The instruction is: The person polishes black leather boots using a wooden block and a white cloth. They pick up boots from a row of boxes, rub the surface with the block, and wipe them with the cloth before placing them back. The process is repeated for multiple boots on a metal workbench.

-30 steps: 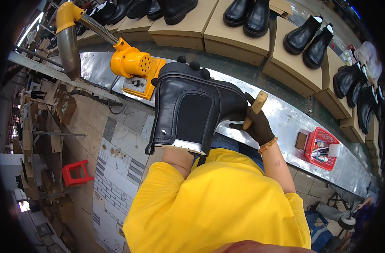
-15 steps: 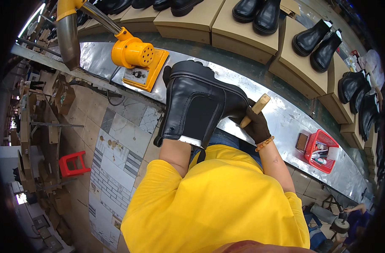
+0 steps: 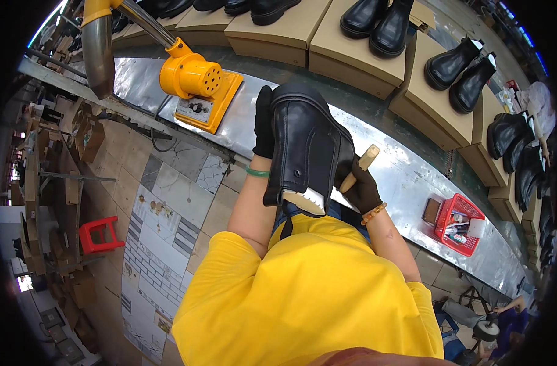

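Observation:
A black leather ankle boot is held up in front of me, its opening toward my body and pale lining showing at the rim. My left hand, in a black glove, grips the boot along its left side; the fingertips are partly hidden behind it. In my right hand, also gloved, is a short light-wood stick with a flat upper end. That hand is closed round it beside the boot's right edge. Whether the right fingers also touch the boot I cannot tell.
Beneath the boot runs a metal-topped bench. On it stand a yellow hot-air machine to the left and a red basket of small items to the right. Brown shoe boxes carrying black boots line the far side. A red stool stands on the floor.
The boot has turned, so its opening faces me more. My left hand has come into sight at its left side. The right hand with the stick has shifted slightly left and down.

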Motion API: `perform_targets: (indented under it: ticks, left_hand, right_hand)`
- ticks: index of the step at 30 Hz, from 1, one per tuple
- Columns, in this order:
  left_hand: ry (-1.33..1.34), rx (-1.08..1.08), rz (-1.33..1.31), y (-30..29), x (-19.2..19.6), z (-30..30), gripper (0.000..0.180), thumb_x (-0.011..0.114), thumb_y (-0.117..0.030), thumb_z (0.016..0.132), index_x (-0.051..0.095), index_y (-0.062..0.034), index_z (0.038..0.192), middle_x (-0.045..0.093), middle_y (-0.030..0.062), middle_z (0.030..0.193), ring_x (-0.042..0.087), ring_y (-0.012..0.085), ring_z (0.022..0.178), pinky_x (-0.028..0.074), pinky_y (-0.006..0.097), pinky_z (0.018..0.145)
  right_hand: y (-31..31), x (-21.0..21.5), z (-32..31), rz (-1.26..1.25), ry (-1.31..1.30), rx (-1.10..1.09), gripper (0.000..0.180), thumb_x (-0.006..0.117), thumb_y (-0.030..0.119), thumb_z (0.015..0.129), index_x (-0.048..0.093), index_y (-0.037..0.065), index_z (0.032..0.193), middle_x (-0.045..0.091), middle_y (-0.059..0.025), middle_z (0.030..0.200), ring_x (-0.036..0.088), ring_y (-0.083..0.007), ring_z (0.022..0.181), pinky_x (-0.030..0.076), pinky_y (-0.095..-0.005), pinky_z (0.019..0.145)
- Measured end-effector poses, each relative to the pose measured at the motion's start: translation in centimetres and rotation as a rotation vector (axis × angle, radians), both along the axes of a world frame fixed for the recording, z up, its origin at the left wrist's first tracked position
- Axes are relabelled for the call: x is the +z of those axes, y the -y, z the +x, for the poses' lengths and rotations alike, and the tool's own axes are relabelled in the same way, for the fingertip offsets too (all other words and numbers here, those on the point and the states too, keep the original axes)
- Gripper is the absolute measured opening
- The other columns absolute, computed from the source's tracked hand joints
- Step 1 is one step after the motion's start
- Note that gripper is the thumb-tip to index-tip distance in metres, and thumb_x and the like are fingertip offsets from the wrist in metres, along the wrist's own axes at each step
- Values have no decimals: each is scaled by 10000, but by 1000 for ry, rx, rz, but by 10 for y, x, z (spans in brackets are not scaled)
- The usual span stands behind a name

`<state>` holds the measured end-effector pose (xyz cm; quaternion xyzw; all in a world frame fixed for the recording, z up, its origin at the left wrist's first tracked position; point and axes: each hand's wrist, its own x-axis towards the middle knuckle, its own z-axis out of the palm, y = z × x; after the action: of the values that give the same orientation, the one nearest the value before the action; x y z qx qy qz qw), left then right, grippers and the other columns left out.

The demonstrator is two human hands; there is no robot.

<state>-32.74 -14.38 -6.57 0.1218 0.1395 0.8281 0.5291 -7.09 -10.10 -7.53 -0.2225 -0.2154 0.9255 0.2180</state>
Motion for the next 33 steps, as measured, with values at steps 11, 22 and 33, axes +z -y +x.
perform_targets:
  ticks: [11, 22, 33]
  left_hand:
    - [-492, 353, -404, 32, 66, 14, 434, 410, -348, 966, 521, -20, 1229, 593, 123, 1154, 566, 196, 1059, 424, 324, 975]
    - [-153, 114, -265, 43, 3, -8, 404, 413, -283, 971, 509, -1, 1244, 597, 108, 1158, 569, 198, 1057, 424, 318, 976]
    - [-169, -58, -565, 53, -7, 2, 492, 425, -399, 954, 523, -27, 1260, 604, 119, 1189, 581, 234, 1070, 454, 347, 956]
  right_hand:
    - [-53, 53, 26, 553, 374, -192, 612, 591, 65, 837, 324, -11, 1382, 506, -123, 1246, 562, -170, 968, 530, -322, 777]
    - [-52, 66, 22, 456, 106, -416, 613, 564, -13, 821, 315, 39, 1379, 496, -124, 1272, 552, -215, 1067, 477, -359, 891]
    - [-55, 87, 7, 525, 64, -506, 594, 604, -60, 756, 402, -2, 1312, 528, -132, 1186, 569, -202, 979, 499, -316, 777]
